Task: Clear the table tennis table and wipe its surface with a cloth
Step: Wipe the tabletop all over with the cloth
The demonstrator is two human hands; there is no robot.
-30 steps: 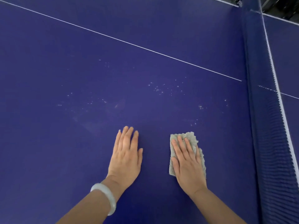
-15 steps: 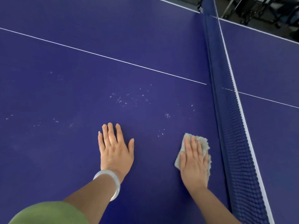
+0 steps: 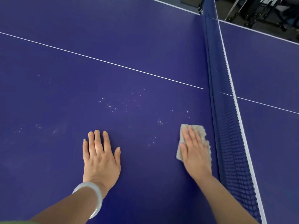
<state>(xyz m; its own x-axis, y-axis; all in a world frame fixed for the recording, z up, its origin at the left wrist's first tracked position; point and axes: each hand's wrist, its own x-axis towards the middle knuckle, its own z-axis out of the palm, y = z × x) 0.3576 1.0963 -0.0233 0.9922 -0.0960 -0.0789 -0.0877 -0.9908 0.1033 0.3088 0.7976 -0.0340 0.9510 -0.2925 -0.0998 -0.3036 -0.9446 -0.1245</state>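
The blue table tennis table (image 3: 129, 54) fills the view. A folded grey cloth (image 3: 198, 128) lies flat on it close to the net. My right hand (image 3: 195, 152) presses down on the cloth with straight fingers, covering most of it. My left hand (image 3: 101, 157) rests flat on the bare surface to the left, fingers spread, a pale bangle on the wrist. Small white specks (image 3: 119, 105) are scattered on the surface beyond both hands.
The dark blue net (image 3: 226, 126) with a white top band runs from the top to the bottom right, just right of the cloth. A white centre line (image 3: 103, 60) crosses the table. Dark metal frames (image 3: 258, 10) stand beyond the far edge.
My right hand has slid the cloth to the right, up close to the net. The left hand stays flat on the table. The view has swung right.
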